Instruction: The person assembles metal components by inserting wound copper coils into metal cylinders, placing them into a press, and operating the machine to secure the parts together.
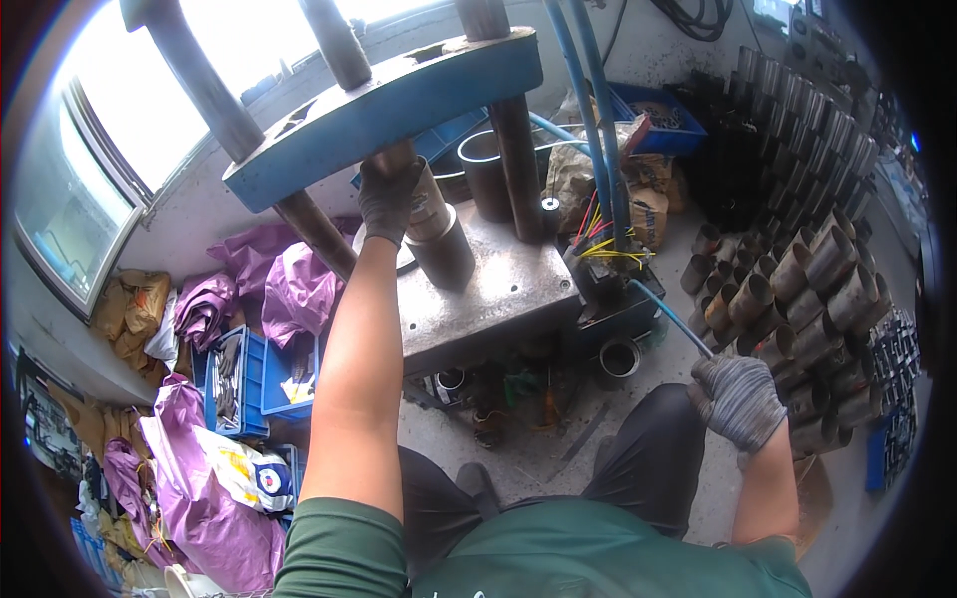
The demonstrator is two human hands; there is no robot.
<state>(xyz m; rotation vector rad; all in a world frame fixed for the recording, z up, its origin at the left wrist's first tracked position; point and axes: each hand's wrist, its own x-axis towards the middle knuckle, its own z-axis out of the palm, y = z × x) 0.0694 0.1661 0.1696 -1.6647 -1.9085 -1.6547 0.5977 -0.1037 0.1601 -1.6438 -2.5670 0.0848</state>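
Observation:
My left hand [387, 202], in a dark grey glove, reaches up to the blue press and closes against a metal cylinder [429, 211] just under the ram [395, 157]. Its far fingertips are partly hidden. That cylinder stands on a wider, darker metal cylinder [446, 261], which rests on the steel press table [488, 299]. Off to the right, my right hand [740, 401], in a grey striped glove, is wrapped around the end of a blue lever rod [670, 317]. The rod slopes up and left to a dark block [603, 284] beside the press.
A large metal ring [486, 174] stands at the table's back. Many metal tubes [788, 274] are stacked on the right. Blue hoses and coloured wires [608, 249] run beside the press. Blue crates [237, 384] and purple sacks [204, 488] crowd the left. A short tube [619, 358] lies below the block.

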